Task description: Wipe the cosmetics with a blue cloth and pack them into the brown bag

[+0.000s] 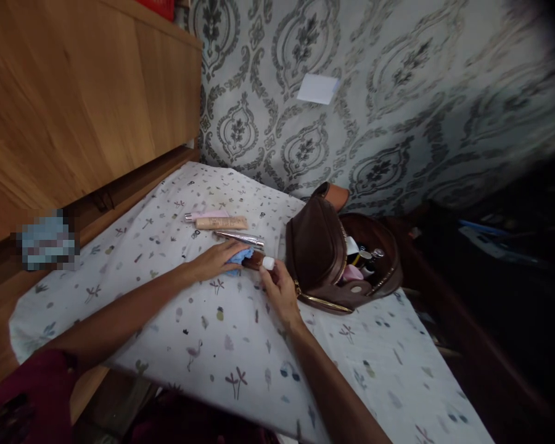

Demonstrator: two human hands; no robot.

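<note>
My left hand [217, 259] lies on a blue cloth [241, 256], pressing it against a brown tube with a white cap [264, 263]. My right hand [280, 290] pinches that tube near its white cap. Both rest on a white patterned cloth [213, 345] covering the table. Just beyond the hands lie a silver pen-like stick [238, 237], a beige tube [222, 222] and a pink tube with a silver cap [203, 215]. To the right an open brown leather pouch [319, 246] holds several small cosmetics.
A wooden cabinet [74, 105] stands at the left. Behind the table is a wall with grey ornamental wallpaper [398, 92], with a white paper note [317, 88] stuck on it. The right side is dark, with dim clutter [490, 237].
</note>
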